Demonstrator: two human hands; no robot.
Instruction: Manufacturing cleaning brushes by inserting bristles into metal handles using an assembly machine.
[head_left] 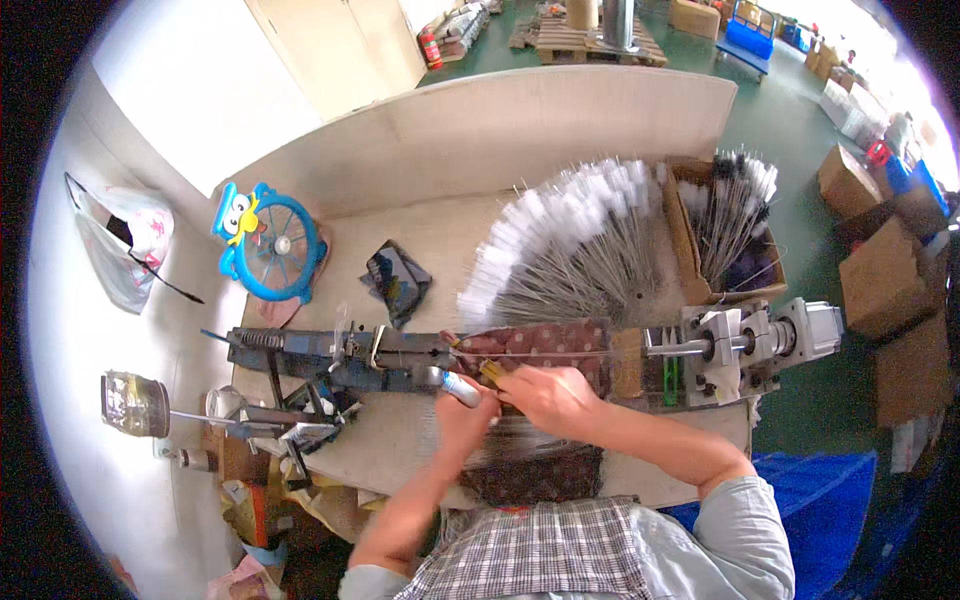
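My left hand is closed around a white, rod-shaped tool with a grey end; its exact kind is unclear. Close beside it, my right hand has its fingers bent together at a small yellow piece, whose kind I cannot make out. Both hands are over the middle of a long bench machine. A thin wire runs across a brown dotted cloth toward the machine's metal spindle on the right. At the left lies the machine's dark bed with clamps.
White-tipped wire brushes fan out behind the cloth, beside a cardboard box of more brushes. A blue fan and a dark crumpled packet are at the back left. A tall board edges the table's far side.
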